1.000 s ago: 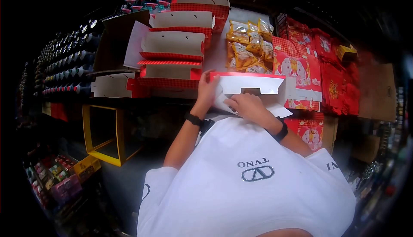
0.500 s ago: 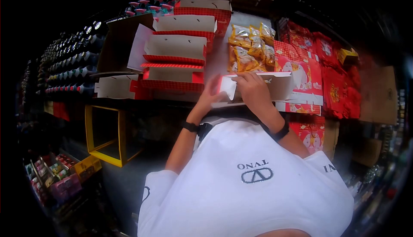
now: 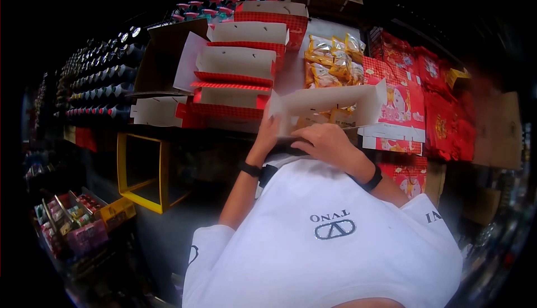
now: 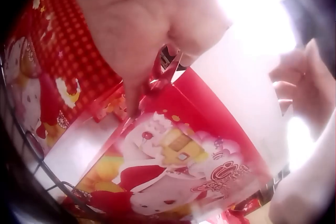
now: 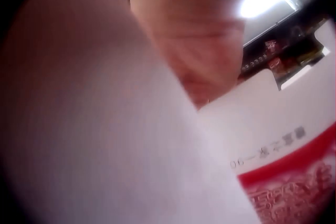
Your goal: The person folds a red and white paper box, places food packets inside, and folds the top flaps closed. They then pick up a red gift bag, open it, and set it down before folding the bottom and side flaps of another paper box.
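A cardboard gift box with a white inside stands in front of the person, its top facing the head camera. At its left end the left hand grips the corner. The left wrist view shows that hand's fingers curled at a red fold, above a printed side panel with cartoon figures. The right hand lies at the near edge, fingers bent and pointing left, holding the near side of the box. In the right wrist view a white panel hides most of this hand's fingers.
Several folded-up red checked boxes stand at the left of the counter. Behind the held box lie yellow snack packets. Flat printed cartons are stacked to the right, beside red bags. A yellow frame stands below left.
The notched white flap no longer spans the box top, and its inside now shows. The right hand went to the box's left end, then back to the near edge. The left hand stayed at the left end.
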`<act>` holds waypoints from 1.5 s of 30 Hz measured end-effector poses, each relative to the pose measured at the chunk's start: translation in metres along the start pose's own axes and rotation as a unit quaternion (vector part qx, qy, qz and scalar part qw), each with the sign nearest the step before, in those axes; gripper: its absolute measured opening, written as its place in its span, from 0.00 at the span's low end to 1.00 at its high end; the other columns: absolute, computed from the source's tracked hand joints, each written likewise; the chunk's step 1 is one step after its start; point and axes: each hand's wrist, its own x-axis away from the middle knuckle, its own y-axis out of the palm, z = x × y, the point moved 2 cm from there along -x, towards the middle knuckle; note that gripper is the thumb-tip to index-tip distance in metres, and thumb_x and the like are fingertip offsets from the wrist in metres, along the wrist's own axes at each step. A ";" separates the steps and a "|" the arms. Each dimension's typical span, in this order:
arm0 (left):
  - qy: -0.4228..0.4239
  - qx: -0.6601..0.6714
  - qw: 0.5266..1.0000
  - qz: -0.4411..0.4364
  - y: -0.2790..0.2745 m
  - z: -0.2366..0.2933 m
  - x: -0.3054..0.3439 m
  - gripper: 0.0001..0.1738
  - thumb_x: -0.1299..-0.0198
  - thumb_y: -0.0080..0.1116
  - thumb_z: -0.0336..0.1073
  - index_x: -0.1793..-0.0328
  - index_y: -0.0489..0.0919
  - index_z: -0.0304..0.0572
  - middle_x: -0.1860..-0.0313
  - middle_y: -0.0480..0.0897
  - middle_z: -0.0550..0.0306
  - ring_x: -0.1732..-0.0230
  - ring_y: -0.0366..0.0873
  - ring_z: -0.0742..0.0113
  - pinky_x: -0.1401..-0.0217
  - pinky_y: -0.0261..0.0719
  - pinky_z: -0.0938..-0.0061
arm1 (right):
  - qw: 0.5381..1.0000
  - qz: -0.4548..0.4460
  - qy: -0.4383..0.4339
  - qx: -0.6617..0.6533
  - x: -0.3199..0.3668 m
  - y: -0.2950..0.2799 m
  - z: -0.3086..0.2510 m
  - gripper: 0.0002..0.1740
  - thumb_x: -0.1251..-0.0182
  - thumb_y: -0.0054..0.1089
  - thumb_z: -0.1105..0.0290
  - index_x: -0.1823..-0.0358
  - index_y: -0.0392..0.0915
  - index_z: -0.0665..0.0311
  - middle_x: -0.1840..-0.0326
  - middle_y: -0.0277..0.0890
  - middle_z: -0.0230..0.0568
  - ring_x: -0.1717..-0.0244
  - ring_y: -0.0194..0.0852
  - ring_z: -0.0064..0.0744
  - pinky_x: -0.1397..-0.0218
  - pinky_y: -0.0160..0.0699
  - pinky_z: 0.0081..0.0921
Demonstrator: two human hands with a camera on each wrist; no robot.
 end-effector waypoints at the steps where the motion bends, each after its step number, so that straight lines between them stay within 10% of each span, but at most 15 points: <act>1: -0.006 0.017 1.000 0.009 0.002 0.000 -0.001 0.36 0.20 0.47 0.30 0.09 0.53 0.43 0.15 0.62 0.48 0.16 0.62 0.58 0.14 0.58 0.65 | 0.999 0.026 0.017 0.024 -0.001 0.004 0.006 0.17 0.27 0.68 0.55 0.47 0.88 0.57 0.55 0.89 0.45 0.52 0.89 0.48 0.49 0.87 0.41; 6: -0.010 0.036 0.999 0.025 -0.007 -0.029 -0.004 0.38 0.22 0.47 0.30 0.09 0.51 0.45 0.22 0.70 0.48 0.24 0.68 0.59 0.21 0.68 0.68 | 0.983 0.037 0.122 0.130 -0.017 0.016 0.033 0.14 0.24 0.63 0.55 0.58 0.88 0.56 0.62 0.89 0.42 0.59 0.90 0.46 0.56 0.86 0.42; 12: 0.012 0.012 1.000 -0.007 -0.010 -0.029 -0.012 0.42 0.30 0.51 0.29 0.10 0.54 0.47 0.23 0.70 0.50 0.23 0.68 0.58 0.21 0.68 0.65 | 0.997 0.042 -0.052 0.035 -0.015 0.026 0.014 0.15 0.23 0.61 0.51 0.60 0.87 0.52 0.68 0.87 0.43 0.62 0.90 0.49 0.59 0.86 0.47; 22: -0.043 0.041 0.996 -0.061 -0.020 -0.009 -0.012 0.57 0.50 0.67 0.47 0.10 0.58 0.54 0.14 0.64 0.50 0.16 0.62 0.54 0.16 0.64 0.60 | 0.985 -0.054 0.149 0.062 -0.054 0.029 0.060 0.22 0.26 0.62 0.45 0.55 0.92 0.54 0.59 0.91 0.47 0.54 0.91 0.53 0.48 0.86 0.50; 34: -0.034 0.018 0.987 -0.155 -0.023 0.008 0.005 0.64 0.44 0.73 0.50 0.06 0.47 0.46 0.07 0.50 0.48 0.08 0.46 0.53 0.09 0.47 0.60 | 0.979 -0.074 0.190 -0.013 -0.065 0.047 0.080 0.31 0.36 0.69 0.39 0.44 0.88 0.56 0.47 0.90 0.47 0.41 0.86 0.51 0.36 0.81 0.43; 45: -0.058 0.111 0.975 -0.184 -0.035 0.001 0.008 0.59 0.36 0.73 0.51 0.06 0.49 0.52 0.08 0.53 0.53 0.12 0.54 0.56 0.12 0.55 0.57 | 0.982 -0.059 0.178 -0.003 -0.069 0.044 0.084 0.37 0.39 0.74 0.44 0.32 0.82 0.57 0.30 0.81 0.50 0.29 0.77 0.50 0.26 0.76 0.42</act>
